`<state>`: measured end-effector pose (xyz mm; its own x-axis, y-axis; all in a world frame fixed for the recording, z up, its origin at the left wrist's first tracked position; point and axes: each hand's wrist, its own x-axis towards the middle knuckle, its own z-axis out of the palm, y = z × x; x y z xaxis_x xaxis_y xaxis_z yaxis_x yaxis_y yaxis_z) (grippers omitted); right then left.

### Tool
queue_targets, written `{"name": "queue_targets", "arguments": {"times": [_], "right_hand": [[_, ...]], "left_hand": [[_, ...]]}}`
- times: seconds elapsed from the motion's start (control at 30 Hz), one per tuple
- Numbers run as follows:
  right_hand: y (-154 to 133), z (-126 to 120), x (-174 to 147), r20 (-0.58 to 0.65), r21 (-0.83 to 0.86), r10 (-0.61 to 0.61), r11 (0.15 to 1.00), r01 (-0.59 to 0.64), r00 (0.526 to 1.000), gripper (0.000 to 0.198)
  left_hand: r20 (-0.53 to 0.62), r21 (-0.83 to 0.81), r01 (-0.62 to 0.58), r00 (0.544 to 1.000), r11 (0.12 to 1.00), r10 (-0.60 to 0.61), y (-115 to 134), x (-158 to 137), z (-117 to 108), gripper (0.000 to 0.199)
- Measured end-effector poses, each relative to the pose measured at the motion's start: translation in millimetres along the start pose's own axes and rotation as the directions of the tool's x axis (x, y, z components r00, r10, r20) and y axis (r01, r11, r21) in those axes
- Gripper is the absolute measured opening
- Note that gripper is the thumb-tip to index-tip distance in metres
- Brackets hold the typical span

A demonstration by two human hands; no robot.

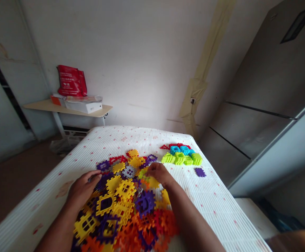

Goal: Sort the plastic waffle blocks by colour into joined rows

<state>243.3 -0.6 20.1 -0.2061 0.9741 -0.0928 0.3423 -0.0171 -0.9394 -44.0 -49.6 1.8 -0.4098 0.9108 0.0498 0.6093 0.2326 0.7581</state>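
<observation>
A heap of plastic interlocking building pieces, with yellow pieces (125, 189), purple pieces (145, 203) and orange pieces (131, 233), lies between my two hands. My right hand (160, 174) is closed at the heap's far right side, its fingertips pinching a lime-green interlocking piece (143, 174). At the left edge of the heap my left hand (84, 185) rests with thumb and fingers apart, close to a purple window piece (103, 165); nothing shows in it. A grey window piece (128, 172) sits between the hands.
Stacks of lime-green pieces (179, 158), blue pieces (185, 150) and red pieces (180, 145) stand at the back right of the cloth-covered table (210, 210). A lone purple piece (200, 172) lies near its right edge. Behind left, a side table (43, 106) bears a red bag (72, 81).
</observation>
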Motion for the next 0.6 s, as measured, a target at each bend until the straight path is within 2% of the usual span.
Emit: {"name": "queue_targets", "arguments": {"times": [0.13, 0.27, 0.33, 0.43, 0.5, 0.6], "right_hand": [[-4.9, 3.3, -5.5, -0.019, 0.325, -0.144, 0.935, 0.142, 0.989, 0.031], [-5.7, 14.8, -12.8, -0.026, 0.448, -0.201, 0.873, 0.192, 0.979, 0.035], [-2.5, 19.4, -14.3, -0.077, 0.426, -0.234, 0.871, 0.245, 0.969, 0.033], [5.8, 22.0, -12.2, -0.165, 0.274, -0.290, 0.905, 0.326, 0.943, 0.031], [11.4, 21.8, -9.8, -0.179, 0.162, -0.295, 0.932, 0.324, 0.939, 0.030], [15.4, 20.4, -8.3, -0.156, 0.089, -0.279, 0.952, 0.294, 0.948, 0.029]], "left_hand": [[-0.008, -0.001, -0.003, 1.000, 1.000, 0.003, 0.2, -0.7, -0.5, 0.033], [-0.013, -0.002, -0.009, 1.000, 1.000, 0.009, -0.5, -1.0, 0.2, 0.033], [-0.013, -0.001, -0.011, 1.000, 1.000, 0.011, -1.2, -1.1, 0.9, 0.034], [-0.007, -0.005, -0.014, 1.000, 1.000, 0.013, -1.8, -1.2, 1.7, 0.034], [-0.007, -0.007, -0.014, 1.000, 1.000, 0.014, -1.4, -1.3, 1.7, 0.035], [-0.009, -0.004, -0.012, 1.000, 1.000, 0.012, 0.2, -1.5, 1.0, 0.035]]}}
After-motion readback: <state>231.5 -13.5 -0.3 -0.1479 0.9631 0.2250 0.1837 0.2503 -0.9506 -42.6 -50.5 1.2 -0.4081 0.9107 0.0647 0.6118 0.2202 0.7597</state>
